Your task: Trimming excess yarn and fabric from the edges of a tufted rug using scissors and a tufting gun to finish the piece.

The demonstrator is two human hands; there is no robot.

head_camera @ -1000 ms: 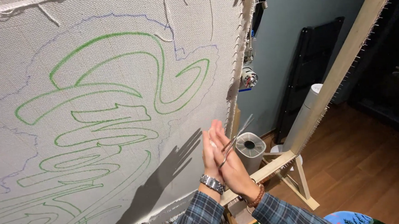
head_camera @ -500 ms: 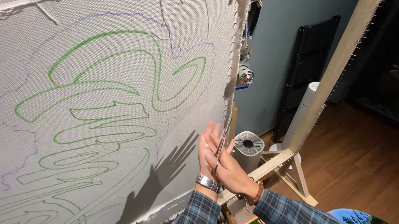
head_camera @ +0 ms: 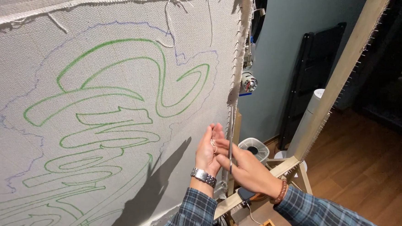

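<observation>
Facing the grey cloth (head_camera: 94, 86) with green outlines, I pinch a thin metal rod (head_camera: 230, 143) in right hand (head_camera: 243, 168) fingers beside it; left hand (head_camera: 208, 151) fingers spread, wood floor (head_camera: 374, 172) beyond.

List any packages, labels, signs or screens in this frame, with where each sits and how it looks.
No clear packages, signs or screens.
Small blue tag: under the round metal part at the cloth's right edge; whether it is a label I cannot tell.
Stretched cloth: fills the left side, pale grey weave with green looping outlines and a thin blue contour; a drawn pattern, not a sign.
</observation>
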